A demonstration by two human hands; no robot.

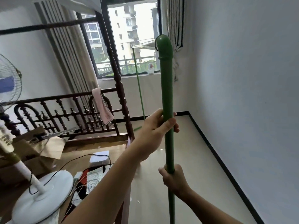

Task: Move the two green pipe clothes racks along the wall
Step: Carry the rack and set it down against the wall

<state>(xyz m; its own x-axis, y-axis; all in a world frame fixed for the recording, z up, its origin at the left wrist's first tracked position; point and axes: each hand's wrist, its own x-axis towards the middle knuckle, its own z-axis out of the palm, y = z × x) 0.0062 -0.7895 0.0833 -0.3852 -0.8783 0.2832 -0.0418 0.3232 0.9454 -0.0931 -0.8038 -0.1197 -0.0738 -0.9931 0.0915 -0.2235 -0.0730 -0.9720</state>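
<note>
A green pipe clothes rack (166,88) stands in front of me, its near upright running from an elbow joint at the top down past the bottom of the view. My left hand (155,126) is wrapped around this upright at mid height. My right hand (174,180) grips the same pipe lower down. The rack's top bar runs away toward the window, and its far thin-looking upright (139,88) drops to the floor near the back wall. Only this one rack shows.
A white wall (242,94) with a dark skirting runs along the right. A dark wooden bed frame (77,113) fills the left, with a pink cloth over its rail. A white standing fan (40,196), cardboard boxes and cables lie at the lower left. Tiled floor (186,151) stretches between bed and wall.
</note>
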